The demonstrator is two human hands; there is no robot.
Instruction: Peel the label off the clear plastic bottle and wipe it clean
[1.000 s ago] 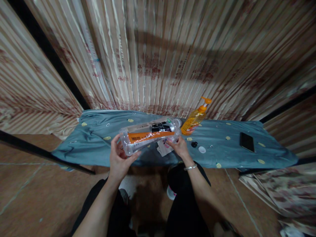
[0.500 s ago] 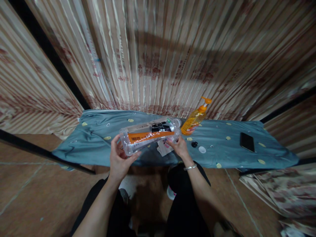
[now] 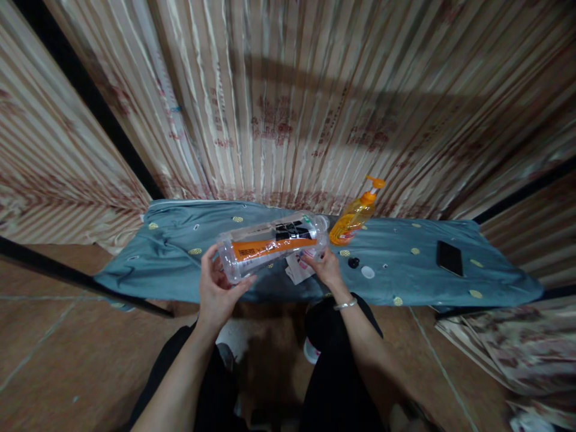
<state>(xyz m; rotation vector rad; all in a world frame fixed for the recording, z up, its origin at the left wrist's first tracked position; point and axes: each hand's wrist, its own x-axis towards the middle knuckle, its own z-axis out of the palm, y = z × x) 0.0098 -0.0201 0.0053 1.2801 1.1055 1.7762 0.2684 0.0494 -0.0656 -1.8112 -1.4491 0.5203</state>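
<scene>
A large clear plastic bottle [image 3: 275, 245] with an orange and black label lies tilted between my hands, its neck to the right and slightly raised. My left hand [image 3: 219, 288] grips its base end, thumb in front. Near the shoulder, my right hand [image 3: 326, 267] holds the other end; some of its fingers are hidden behind the bottle. Beneath the bottle, close to my right hand, is a small pale printed packet or paper [image 3: 299, 270]. Just beyond the bottle's neck stands a pump bottle [image 3: 351, 222] of yellow-orange liquid with an orange pump top.
The bottle is above a narrow surface covered by a blue-green cloth [image 3: 171, 240]. Right of my hand lie a small black piece [image 3: 353, 263] and a white round cap [image 3: 368, 272]. A dark phone [image 3: 449, 258] rests farther right. A pleated curtain [image 3: 279, 108] hangs behind; dark metal bars [image 3: 90, 90] flank it.
Almost nothing differs. Both hands keep the same hold on the clear bottle, and the whole view has shifted very slightly.
</scene>
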